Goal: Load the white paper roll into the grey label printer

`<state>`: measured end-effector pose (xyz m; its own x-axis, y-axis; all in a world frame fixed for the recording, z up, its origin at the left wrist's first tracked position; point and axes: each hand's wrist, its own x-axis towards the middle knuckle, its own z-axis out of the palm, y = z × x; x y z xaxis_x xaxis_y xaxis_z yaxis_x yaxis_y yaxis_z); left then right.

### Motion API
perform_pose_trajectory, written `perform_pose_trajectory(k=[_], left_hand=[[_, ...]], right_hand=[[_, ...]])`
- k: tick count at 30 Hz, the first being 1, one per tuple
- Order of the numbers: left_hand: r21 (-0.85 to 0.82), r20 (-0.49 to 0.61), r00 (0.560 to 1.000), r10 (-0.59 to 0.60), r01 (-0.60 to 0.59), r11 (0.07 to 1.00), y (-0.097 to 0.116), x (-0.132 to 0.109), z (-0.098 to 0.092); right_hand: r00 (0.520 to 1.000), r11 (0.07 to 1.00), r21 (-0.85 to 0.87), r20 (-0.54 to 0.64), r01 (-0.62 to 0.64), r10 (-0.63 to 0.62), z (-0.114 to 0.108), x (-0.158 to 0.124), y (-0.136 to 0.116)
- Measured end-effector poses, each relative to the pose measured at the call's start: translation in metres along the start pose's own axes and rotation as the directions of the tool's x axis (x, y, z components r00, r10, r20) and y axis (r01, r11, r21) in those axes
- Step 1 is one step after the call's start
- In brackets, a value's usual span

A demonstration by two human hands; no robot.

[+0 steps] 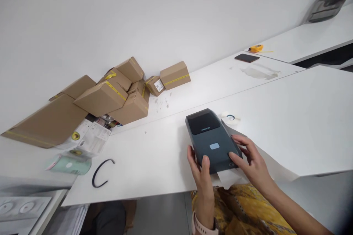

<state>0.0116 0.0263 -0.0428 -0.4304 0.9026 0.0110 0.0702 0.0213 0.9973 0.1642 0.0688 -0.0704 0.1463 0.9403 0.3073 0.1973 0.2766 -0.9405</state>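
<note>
A dark grey-blue label printer [212, 158] with a black window sits at the front of the white table. My left hand [202, 176] grips its near left side, the thumb over the top face and the fingers along the side. My right hand [253, 163] closes on its right side, thumb at the near right corner. From under the printer's near edge a piece of white paper [229, 178] sticks out past the table's edge. Just beyond its right side lies a white roll [235, 120], partly hidden by the printer.
Cardboard boxes [100, 99] with yellow tape are piled at the back left. Nearer are a white carton [95, 137], a mint-green pack [73, 165] and a black headband [95, 174]. A phone [246, 58] and yellow tape measure [256, 48] lie at the back right.
</note>
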Motion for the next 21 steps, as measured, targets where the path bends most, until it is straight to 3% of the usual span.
perform_pose_trajectory(k=[3, 6, 16, 21], left_hand=[[-0.074, 0.080, 0.993, -0.089, 0.095, 0.993, -0.001, 0.009, 0.005], [-0.071, 0.067, 0.995, -0.077, 0.082, 0.994, -0.005, 0.010, 0.005], [-0.029, -0.001, 1.000, -0.008, 0.008, 1.000, -0.015, 0.012, 0.011], [0.049, 0.030, 0.999, 0.021, -0.022, 0.999, -0.014, 0.005, -0.002]], right_hand=[[0.970, 0.961, 0.145, 0.099, -0.234, 0.221, 0.005, -0.002, 0.014], [0.944, 0.933, 0.175, 0.161, -0.315, 0.288, 0.006, -0.005, 0.020], [0.968, 0.947, 0.207, 0.118, -0.244, 0.223, 0.012, -0.009, 0.024], [0.958, 0.969, 0.189, 0.270, -0.156, 0.102, 0.000, -0.008, 0.045]])
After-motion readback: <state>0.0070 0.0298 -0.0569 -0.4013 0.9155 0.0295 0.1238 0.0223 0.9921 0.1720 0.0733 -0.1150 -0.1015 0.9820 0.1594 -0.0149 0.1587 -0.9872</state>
